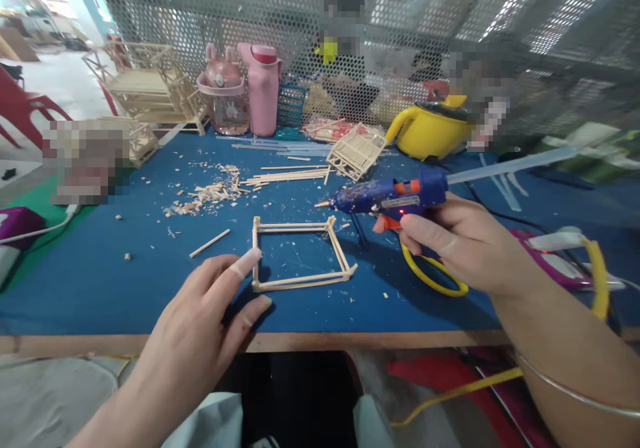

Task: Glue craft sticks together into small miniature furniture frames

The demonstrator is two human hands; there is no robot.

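Note:
A small rectangular frame of thin wooden sticks [290, 280] lies flat on the blue tabletop, with short upright pieces at its corners. My left hand [210, 301] rests at its left side: the index fingertip touches the left stick, while the thumb is spread apart near the front left corner. White tape wraps that index finger. In my right hand [450, 241] is a blue hot glue gun [370, 197] with an orange trigger and a lit red light. Its nozzle points left, above the frame's far side, apart from it. A long clear glue stick [510, 165] sticks out of its back.
Wood scraps [210, 195], loose sticks [295, 176], a slatted stick panel [357, 151] and glue sticks [285, 147] lie behind the frame. A yellow pot [430, 131], pink bottle [263, 95] and bunny-eared jar [229, 101] stand farther back. Yellow-handled scissors [435, 285] lie beneath my right hand.

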